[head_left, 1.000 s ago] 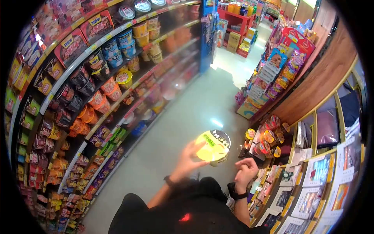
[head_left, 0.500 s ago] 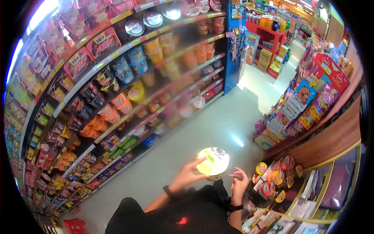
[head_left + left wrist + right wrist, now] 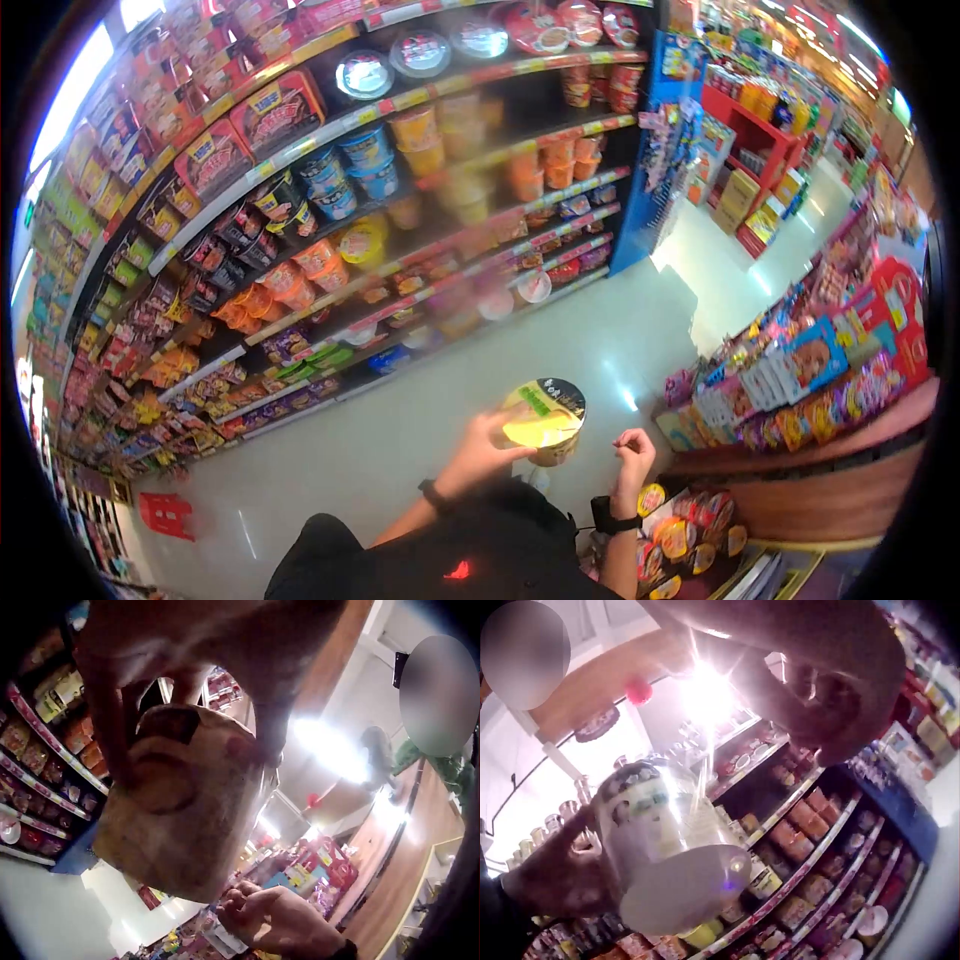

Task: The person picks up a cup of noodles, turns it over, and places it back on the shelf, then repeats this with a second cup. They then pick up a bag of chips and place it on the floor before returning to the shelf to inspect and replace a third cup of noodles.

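My left hand (image 3: 480, 455) grips an instant noodle cup (image 3: 545, 418) in front of my body, fingers and thumb around its side. The cup has a black and yellow-green lid and tilts a little. From the left wrist view the cup (image 3: 176, 825) hangs below the dark fingers, and its side looks pale and blurred. Its white round base (image 3: 686, 889) faces the right wrist camera. Just right of the cup, apart from it, my right hand (image 3: 632, 465) is raised with fingers loosely bent and holds nothing.
A long shelf (image 3: 430, 170) stocked with noodle cups and packets runs along the left. On the right stands a rack of hanging snacks (image 3: 820, 365). Stacked noodle bowls (image 3: 675, 540) sit low beside my right arm. A red stool (image 3: 167, 515) stands on the floor at lower left.
The head view has turned left, so shelf and rack slide rightward and the red stool shows more fully. The cup stays in my left hand, its lid tilting. My right fingers have bent more.
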`<action>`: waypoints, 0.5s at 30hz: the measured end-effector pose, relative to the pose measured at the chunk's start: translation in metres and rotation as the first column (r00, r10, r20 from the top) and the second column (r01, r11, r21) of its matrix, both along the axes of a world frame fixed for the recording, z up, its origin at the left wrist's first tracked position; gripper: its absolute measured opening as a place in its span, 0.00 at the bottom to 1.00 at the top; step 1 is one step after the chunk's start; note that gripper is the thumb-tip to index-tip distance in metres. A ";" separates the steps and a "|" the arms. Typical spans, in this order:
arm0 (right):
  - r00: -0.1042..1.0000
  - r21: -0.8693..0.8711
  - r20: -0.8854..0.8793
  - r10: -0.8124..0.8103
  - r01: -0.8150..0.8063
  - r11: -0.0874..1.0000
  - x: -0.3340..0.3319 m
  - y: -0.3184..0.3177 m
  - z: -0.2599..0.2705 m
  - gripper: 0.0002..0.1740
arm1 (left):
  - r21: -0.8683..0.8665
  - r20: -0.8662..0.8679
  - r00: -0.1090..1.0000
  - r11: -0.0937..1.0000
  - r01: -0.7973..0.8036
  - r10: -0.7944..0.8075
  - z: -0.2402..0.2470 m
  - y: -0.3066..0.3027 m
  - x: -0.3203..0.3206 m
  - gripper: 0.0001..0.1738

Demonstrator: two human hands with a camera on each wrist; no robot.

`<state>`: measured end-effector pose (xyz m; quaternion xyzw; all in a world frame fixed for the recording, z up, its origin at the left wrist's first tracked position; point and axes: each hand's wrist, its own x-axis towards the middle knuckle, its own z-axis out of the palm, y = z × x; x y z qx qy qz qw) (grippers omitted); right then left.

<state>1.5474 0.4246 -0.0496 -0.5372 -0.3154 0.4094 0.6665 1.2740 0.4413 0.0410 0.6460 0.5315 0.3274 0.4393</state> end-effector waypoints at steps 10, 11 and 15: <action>0.980 -0.154 0.091 0.179 -0.164 0.974 -0.060 0.158 -0.002 0.08 | 0.034 0.064 0.966 0.966 -0.255 0.252 -0.040 0.133 -0.068 0.39; 0.963 -0.177 0.168 0.213 -0.183 0.967 -0.072 0.181 0.002 0.09 | 0.029 0.086 0.948 0.950 -0.310 0.307 -0.047 0.151 -0.076 0.39; 0.835 -0.058 0.436 0.337 -0.347 0.936 -0.093 0.263 -0.034 0.14 | -0.052 0.339 0.868 0.929 -0.367 0.362 -0.046 0.223 -0.116 0.40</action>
